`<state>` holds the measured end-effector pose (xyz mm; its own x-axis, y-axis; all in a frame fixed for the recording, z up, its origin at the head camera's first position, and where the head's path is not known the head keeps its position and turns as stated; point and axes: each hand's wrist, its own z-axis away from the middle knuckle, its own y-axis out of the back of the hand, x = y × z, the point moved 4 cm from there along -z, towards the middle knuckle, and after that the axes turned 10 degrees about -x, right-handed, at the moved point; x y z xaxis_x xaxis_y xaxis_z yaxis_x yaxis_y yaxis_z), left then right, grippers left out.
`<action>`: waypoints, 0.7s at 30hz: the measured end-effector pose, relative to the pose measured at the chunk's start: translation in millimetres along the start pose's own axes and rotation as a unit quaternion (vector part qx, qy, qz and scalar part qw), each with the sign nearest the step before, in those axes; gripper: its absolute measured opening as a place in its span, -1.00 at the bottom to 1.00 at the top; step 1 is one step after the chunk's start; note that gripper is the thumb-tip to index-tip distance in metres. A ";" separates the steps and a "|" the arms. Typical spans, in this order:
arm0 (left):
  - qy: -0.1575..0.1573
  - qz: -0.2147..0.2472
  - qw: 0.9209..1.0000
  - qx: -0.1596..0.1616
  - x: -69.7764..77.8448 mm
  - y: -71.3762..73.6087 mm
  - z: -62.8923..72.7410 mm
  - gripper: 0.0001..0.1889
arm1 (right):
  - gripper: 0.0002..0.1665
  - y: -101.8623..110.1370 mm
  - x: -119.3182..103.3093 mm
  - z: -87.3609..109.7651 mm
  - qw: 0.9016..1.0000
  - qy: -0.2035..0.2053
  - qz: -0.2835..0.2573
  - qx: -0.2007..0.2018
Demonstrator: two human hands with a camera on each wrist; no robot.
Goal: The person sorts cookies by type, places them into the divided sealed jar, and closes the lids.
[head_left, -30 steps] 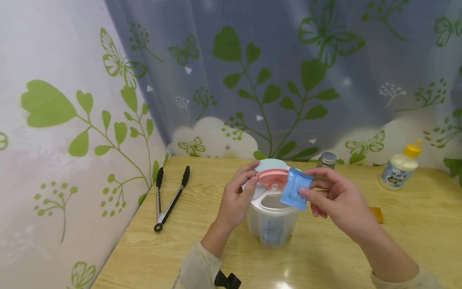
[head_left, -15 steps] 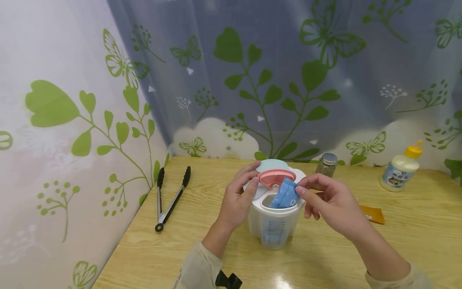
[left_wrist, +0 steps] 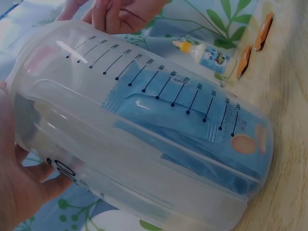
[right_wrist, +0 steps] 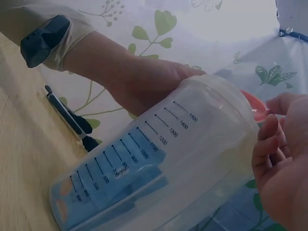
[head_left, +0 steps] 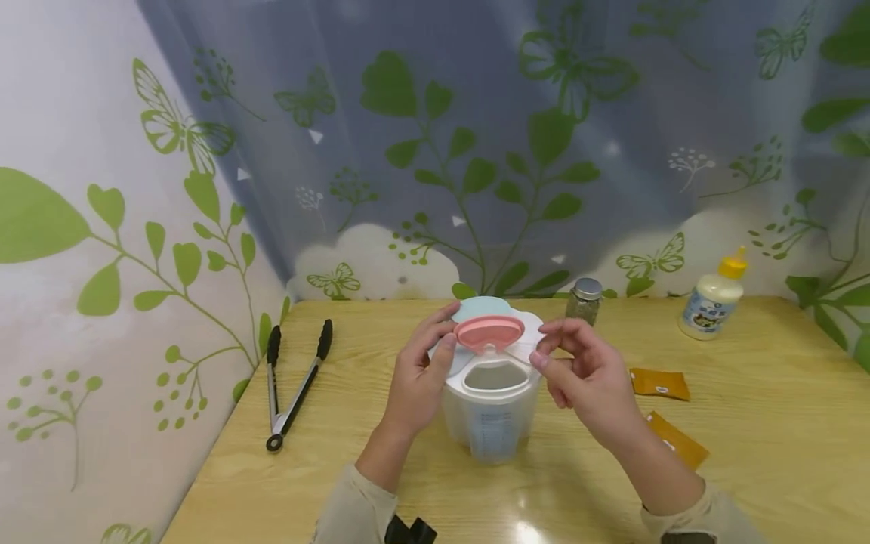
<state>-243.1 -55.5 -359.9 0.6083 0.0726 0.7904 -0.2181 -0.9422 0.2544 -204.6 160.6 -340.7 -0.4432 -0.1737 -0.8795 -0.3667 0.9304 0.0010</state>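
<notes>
A translucent measuring-marked storage container (head_left: 491,423) stands on the table. Its pink flap (head_left: 489,332) is tipped up behind an uncovered opening. Through its wall in the left wrist view I see blue sachets (left_wrist: 163,115) lying in the lower part. My left hand (head_left: 418,378) grips the container's upper left side, thumb on top of the lid. By the lid's right edge is my right hand (head_left: 591,378), its fingers loosely bent and holding nothing visible. In the right wrist view its fingertips are near the flap; whether they touch it is unclear.
Two orange sachets (head_left: 659,384) lie to the right. Behind them stand a small jar with a grey cap (head_left: 584,302) and a bottle with a yellow nozzle (head_left: 710,306). Black-tipped tongs (head_left: 292,408) lie spread on the left. A patterned curtain (head_left: 435,181) backs the table.
The blue sachet in my right hand went down to the opening and is out of that hand now. My left hand keeps its grip. The head view has turned right.
</notes>
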 end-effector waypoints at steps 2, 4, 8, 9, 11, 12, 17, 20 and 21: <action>-0.003 -0.008 1.000 0.004 0.4 3.3 1.8 -0.76 | -0.60 -1.4 1.3 -3.0 1.000 0.013 0.010 -0.005; -0.004 -0.018 1.000 0.004 1.0 4.6 2.6 -0.73 | -0.55 -1.2 0.7 -4.4 0.999 0.021 0.037 -0.018; 0.003 -0.032 0.999 0.005 2.4 4.8 2.6 -0.68 | -0.70 1.6 -3.1 -4.6 0.992 0.055 0.100 -0.051; 0.006 -0.029 1.000 0.004 2.7 4.6 2.5 -0.68 | -0.72 2.5 -4.1 -4.3 0.991 0.065 0.104 -0.056; 0.014 -0.022 1.000 -0.002 2.8 4.0 2.1 -0.70 | -0.71 4.8 -5.0 -3.4 0.989 0.079 0.108 -0.056; 0.016 -0.020 1.000 -0.006 2.4 3.8 2.2 -0.72 | -0.72 6.0 -5.1 -3.2 0.989 0.078 0.115 -0.051; 0.038 -0.010 0.999 -0.029 2.1 2.7 2.9 -0.69 | -0.48 7.4 5.7 -4.7 0.982 -0.051 0.177 -0.053; 0.050 -0.008 0.998 -0.046 3.1 2.5 3.1 -0.56 | -0.13 5.0 15.2 -5.1 0.970 -0.128 0.179 -0.102; 0.052 -0.004 0.997 -0.053 3.6 2.5 3.2 -0.53 | -0.07 4.1 17.6 -4.9 0.968 -0.142 0.169 -0.117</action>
<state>-239.1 -58.6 -358.2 0.5287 0.1196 0.8404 -0.2955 -0.9022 0.3143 -217.9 159.7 -353.8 -0.3403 0.2546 -0.9052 -0.4293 0.8144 0.3905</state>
